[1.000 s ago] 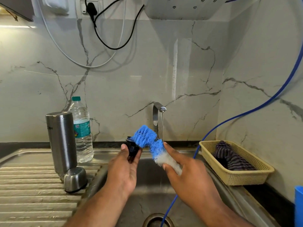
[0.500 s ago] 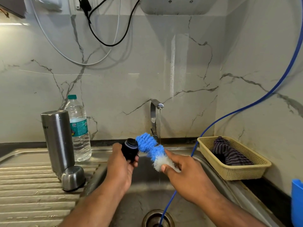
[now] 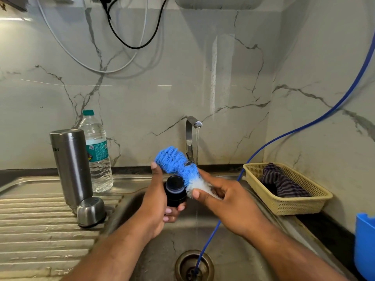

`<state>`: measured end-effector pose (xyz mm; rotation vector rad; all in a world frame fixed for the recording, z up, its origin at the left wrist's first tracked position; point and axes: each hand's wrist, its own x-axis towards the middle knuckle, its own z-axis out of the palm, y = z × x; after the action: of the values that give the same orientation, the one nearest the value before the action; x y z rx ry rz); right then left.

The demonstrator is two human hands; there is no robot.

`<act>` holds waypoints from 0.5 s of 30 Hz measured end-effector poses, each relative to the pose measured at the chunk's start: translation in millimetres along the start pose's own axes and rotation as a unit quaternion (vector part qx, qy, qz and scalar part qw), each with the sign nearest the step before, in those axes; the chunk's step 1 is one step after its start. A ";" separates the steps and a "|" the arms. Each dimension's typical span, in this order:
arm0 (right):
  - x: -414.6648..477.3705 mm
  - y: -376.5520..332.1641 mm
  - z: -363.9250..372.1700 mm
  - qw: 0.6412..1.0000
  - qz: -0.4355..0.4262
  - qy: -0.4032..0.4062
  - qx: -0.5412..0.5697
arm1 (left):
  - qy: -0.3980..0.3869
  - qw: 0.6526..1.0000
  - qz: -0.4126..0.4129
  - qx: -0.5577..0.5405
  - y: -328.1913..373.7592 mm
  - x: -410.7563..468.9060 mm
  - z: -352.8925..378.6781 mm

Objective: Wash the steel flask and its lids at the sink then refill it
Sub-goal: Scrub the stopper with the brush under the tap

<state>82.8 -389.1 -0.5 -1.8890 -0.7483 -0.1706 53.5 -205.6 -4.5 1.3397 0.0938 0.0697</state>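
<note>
Gripping the black inner lid (image 3: pixel 175 190) with the fingers of our left hand (image 3: pixel 155 201) curled round it, we hold it above the sink (image 3: pixel 233 258) basin. Our right hand (image 3: pixel 229 203) pinches the white-bristled end of the blue bottle brush (image 3: pixel 174 161), whose bristles touch the lid's top. The tap (image 3: pixel 191 138), at 12 o'clock from the lid, runs a thin stream. At 9 o'clock the steel flask (image 3: pixel 71 165) stands upright on the drainboard (image 3: pixel 30 230), with its steel cap (image 3: pixel 91 211) just beside its base and a plastic water bottle (image 3: pixel 97 155) behind it. At 3 o'clock a basket (image 3: pixel 284 206) holds a striped cloth (image 3: pixel 282 183).
</note>
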 end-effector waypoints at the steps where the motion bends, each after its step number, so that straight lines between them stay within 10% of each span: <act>1: 0.2 -0.4 1.7 1.000 -0.003 0.008 -0.005 | 0.006 1.000 0.011 0.007 -1.6 -0.9 3.6; 15: -2.5 -3.3 19.6 1.000 0.008 0.017 -0.018 | 0.240 0.938 0.233 0.087 -9.6 10.1 3.6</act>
<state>74.7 -372.3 -7.7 -1.9217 -0.7122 -0.2077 63.9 -210.3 -13.3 1.4752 0.1956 0.8091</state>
